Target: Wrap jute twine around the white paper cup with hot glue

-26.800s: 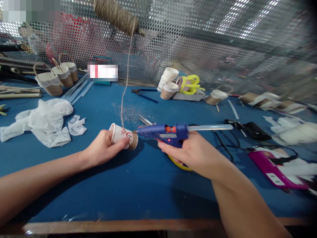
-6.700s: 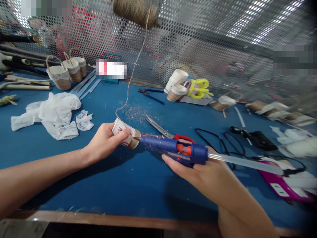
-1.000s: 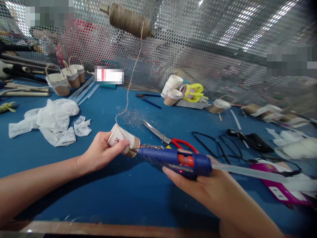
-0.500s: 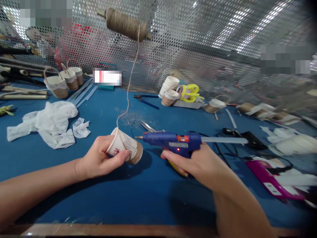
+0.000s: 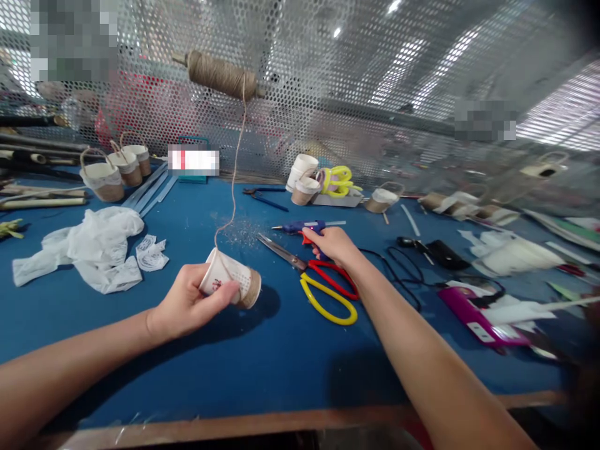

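My left hand (image 5: pixel 192 300) is closed around a white paper cup (image 5: pixel 229 275), tilted on its side, with brown twine wrapped round its base end. A strand of twine (image 5: pixel 234 181) runs from the cup's mouth up to a twine spool (image 5: pixel 220 75) at the mesh. Farther off, my right hand (image 5: pixel 330 242) grips a blue hot glue gun (image 5: pixel 300 227) whose nozzle points left; a glue stick pokes out of its rear. Between me and the glue gun lie scissors (image 5: pixel 300 265) with one red and one yellow handle, partly under my right forearm.
White lace (image 5: pixel 94 250) is heaped at the left, near several small twine-and-lace baskets (image 5: pixel 105 181). Blue-handled pliers (image 5: pixel 267 199) lie at the back, beside stacked cups (image 5: pixel 302 172). Black cords (image 5: pixel 398 265) and a magenta box (image 5: pixel 482 319) occupy the right. A metal mesh (image 5: pixel 328 94) stands behind the table.
My right hand has carried the glue gun away from the cup, farther back on the table, uncovering the scissors. My left hand keeps the cup in nearly the same pose.
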Motion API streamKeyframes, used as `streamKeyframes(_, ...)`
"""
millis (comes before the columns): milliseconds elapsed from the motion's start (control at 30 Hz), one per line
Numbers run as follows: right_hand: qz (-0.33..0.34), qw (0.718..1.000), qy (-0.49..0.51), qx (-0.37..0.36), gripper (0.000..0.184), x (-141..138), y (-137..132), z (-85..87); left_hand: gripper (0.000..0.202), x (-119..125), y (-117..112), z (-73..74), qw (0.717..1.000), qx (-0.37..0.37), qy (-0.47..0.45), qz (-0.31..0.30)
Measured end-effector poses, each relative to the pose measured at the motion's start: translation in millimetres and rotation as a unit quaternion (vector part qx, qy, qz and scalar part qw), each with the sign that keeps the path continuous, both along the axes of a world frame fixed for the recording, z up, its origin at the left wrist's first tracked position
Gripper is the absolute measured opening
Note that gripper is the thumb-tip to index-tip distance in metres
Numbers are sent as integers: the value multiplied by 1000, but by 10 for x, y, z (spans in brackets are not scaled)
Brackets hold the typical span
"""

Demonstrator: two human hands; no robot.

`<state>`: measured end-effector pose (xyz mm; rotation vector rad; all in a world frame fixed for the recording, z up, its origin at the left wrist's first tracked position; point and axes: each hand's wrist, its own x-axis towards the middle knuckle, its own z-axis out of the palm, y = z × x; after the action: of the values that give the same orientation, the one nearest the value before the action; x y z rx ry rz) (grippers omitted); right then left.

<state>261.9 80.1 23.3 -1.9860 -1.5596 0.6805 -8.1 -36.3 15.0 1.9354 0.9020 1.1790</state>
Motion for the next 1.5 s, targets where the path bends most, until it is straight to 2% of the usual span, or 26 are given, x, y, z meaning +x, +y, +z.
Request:
streamKeyframes(133, 38, 998, -45, 33, 37, -150, -61, 147, 24, 4, 0, -11, 1000, -11, 2, -12)
streamKeyframes(200, 87, 994, -42, 51, 36, -331, -206, 265, 24, 11, -3, -19, 1000, -21, 8, -16)
streamKeyframes(267, 160, 986, -21, 39, 36, -566, -400, 363, 24, 22, -12, -20, 999, -29, 16, -19)
streamKeyframes(300, 226, 974, 5, 20, 39, -691, -499, 397, 24, 29, -17, -19, 999, -29, 20, -23)
streamKeyframes(367, 408, 907, 96, -39, 46, -915, -671, 425, 23, 41, -28, -16, 999, -21, 26, -36)
streamKeyframes(400, 449, 885, 120, -31, 44, -1003, -735, 420, 22, 45, -33, -15, 998, -16, 29, -44)
streamKeyframes(433, 457, 876, 151, -21, 39, -1069, -782, 408, 22, 46, -35, -16, 998, -14, 30, -48)
streamKeyframes(567, 386, 885, 260, 27, 24, -1125, -846, 340, 25, 43, -38, -33, 998, -44, 31, -41)
streamKeyframes(667, 396, 869, 295, 34, 12, -1069, -867, 343, 26, 49, -43, -46, 995, -74, 32, -51)
streamKeyframes(833, 428, 871, 230, 72, 4, -1029, -948, 425, 30, 71, -47, -35, 990, -128, 0, -51)
streamKeyframes(933, 384, 893, 206, 109, 4, -991, -994, 489, 23, 78, -28, -7, 977, -199, -57, -45)
streamKeyframes(1033, 323, 920, 188, 120, 10, -917, -1023, 540, 21, 80, -2, 21, 950, -283, -129, -37)
streamKeyframes(1133, 285, 931, 189, 126, 13, -855, -1026, 526, 21, 80, 3, 35, 929, -330, -162, -42)
streamKeyframes(1367, 248, 933, 231, 119, 14, -824, -970, 318, 12, 90, -56, 44, 926, -334, -162, -60)
streamKeyframes(1500, 232, 932, 253, 113, 13, -807, -969, 266, 10, 98, -62, 43, 926, -331, -173, -62)
